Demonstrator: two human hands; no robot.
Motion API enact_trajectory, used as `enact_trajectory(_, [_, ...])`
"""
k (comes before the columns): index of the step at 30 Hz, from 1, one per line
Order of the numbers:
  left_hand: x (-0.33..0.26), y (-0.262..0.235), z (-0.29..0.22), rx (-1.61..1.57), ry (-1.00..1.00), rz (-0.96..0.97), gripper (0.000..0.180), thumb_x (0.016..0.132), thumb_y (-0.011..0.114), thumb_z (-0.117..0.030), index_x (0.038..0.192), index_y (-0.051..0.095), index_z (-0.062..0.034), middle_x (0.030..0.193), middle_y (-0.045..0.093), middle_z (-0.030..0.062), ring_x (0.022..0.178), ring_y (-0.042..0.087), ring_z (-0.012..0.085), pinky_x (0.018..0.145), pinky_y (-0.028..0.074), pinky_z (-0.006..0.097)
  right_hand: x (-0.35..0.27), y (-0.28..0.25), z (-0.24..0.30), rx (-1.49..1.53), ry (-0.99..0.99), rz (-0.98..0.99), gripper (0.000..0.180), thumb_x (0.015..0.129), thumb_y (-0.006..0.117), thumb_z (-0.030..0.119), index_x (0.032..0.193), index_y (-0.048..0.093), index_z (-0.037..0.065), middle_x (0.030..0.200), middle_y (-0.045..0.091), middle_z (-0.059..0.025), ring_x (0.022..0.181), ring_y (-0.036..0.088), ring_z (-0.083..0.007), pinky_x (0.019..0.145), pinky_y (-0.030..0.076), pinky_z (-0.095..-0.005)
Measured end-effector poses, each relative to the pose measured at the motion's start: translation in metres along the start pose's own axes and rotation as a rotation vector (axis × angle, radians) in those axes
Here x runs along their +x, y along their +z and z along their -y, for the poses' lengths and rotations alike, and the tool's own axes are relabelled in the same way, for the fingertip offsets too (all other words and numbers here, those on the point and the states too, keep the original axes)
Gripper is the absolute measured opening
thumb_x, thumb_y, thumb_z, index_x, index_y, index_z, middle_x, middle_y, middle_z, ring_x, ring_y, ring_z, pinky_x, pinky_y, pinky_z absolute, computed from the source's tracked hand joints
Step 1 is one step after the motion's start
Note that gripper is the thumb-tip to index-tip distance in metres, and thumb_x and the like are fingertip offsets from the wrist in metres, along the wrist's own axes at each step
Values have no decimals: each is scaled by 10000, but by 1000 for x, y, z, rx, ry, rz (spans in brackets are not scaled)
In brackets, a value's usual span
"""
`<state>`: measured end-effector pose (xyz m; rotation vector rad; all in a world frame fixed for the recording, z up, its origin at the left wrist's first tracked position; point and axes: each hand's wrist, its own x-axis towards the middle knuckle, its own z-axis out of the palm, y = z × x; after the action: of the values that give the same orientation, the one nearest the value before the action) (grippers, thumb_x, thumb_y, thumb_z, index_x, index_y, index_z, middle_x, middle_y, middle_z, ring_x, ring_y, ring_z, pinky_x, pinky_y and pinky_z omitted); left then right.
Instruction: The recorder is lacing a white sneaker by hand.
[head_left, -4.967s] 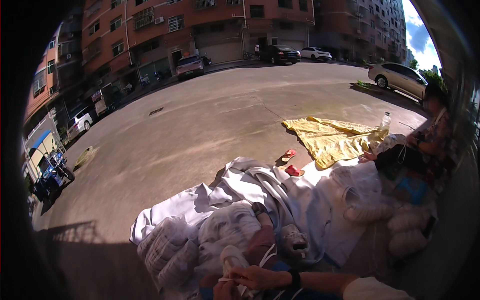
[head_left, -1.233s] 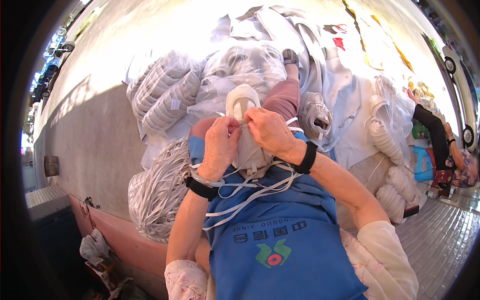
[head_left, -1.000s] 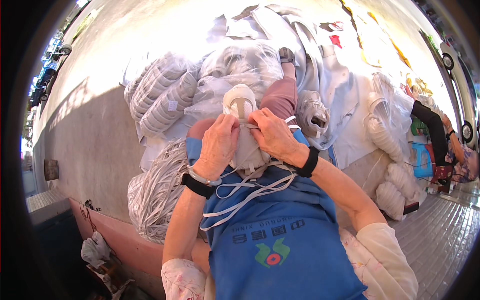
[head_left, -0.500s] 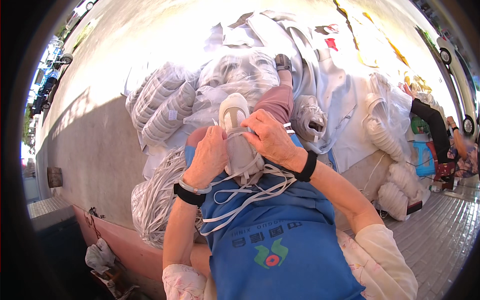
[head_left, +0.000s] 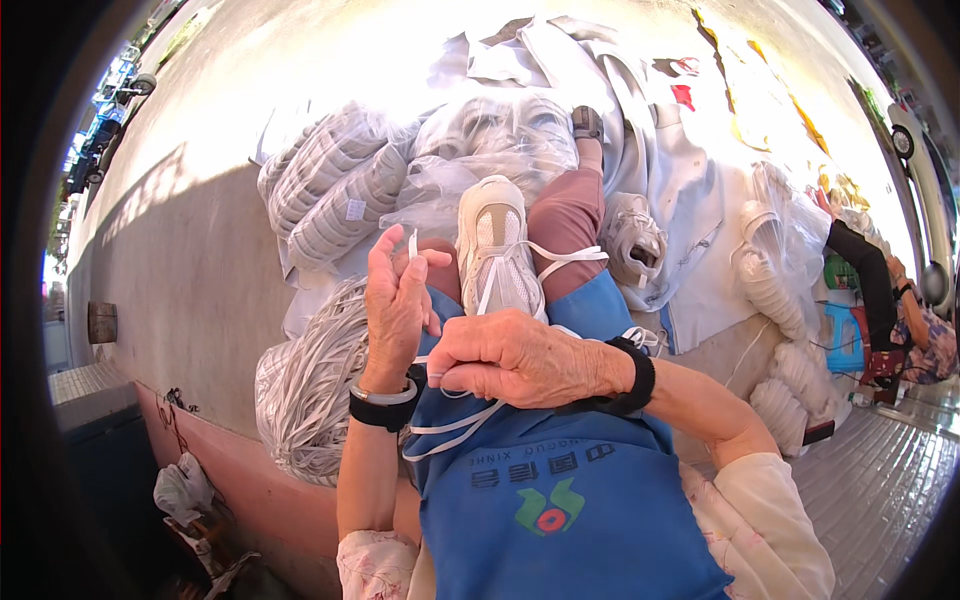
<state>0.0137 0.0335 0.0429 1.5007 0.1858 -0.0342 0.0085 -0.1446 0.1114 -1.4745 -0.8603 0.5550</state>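
The white sneaker (head_left: 497, 250) lies at the centre of the frame on the person's lap, resting over the blue apron (head_left: 560, 480) and against the reddish-brown trouser leg (head_left: 568, 215). Its long axis runs nearly straight up the picture, toe toward the upper edge and heel end toward the hands, so it lies just above both hands and away from the body.

The right hand (head_left: 515, 358) is the nearer one: it sits directly below the shoe's heel end, closed into a fist that pinches the white lace (head_left: 560, 257) between thumb and fingers. The left hand (head_left: 397, 300) stands just left of the shoe, raised with fingers partly spread, a strand of lace passing by the fingertips; whether it truly grips that strand is hard to tell. The two hands are close together, almost touching, with loose lace loops hanging below them across the apron.

The shoe's heel and the eyelets nearest the person are hidden behind the right hand. To the left, a bundle of white laces (head_left: 305, 395) is blown out by sun, and the bagged shoes (head_left: 500, 140) above blur under glare. A second person (head_left: 880, 290) at the right edge is cut off
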Motion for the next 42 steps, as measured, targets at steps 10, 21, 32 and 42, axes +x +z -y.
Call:
enact_trajectory(10, [-20,3,-9,-229,-193,23,290,988,532,-257,1076,593,12,844,610,44,441,406,14,350,393,178,14,-8,-61,413,417,-448,195,948,555,103,1095,581,-22,813,614,-18,649,586,-45,569,518,-194])
enact_trajectory(21, [-31,10,-18,277,-124,49,265,989,534,-248,1021,645,-10,703,579,-18,607,490,41,481,388,216,10,-2,-63,634,313,-508,257,958,562,102,1175,590,-33,874,634,-30,718,598,-66,648,539,-215])
enact_trajectory(32, [-25,14,-35,15,-129,288,380,1014,467,-241,1282,480,29,926,627,54,618,590,79,556,480,187,19,-23,-50,-161,141,-469,171,911,629,116,981,696,-25,787,666,-43,729,609,-79,652,501,-212])
enact_trajectory(42, [-22,-11,-68,-19,15,202,268,1030,433,-236,994,568,-7,660,431,-30,490,391,29,473,464,204,12,-48,-33,91,301,-478,248,948,589,187,1116,642,14,800,616,17,617,536,-9,520,440,-159])
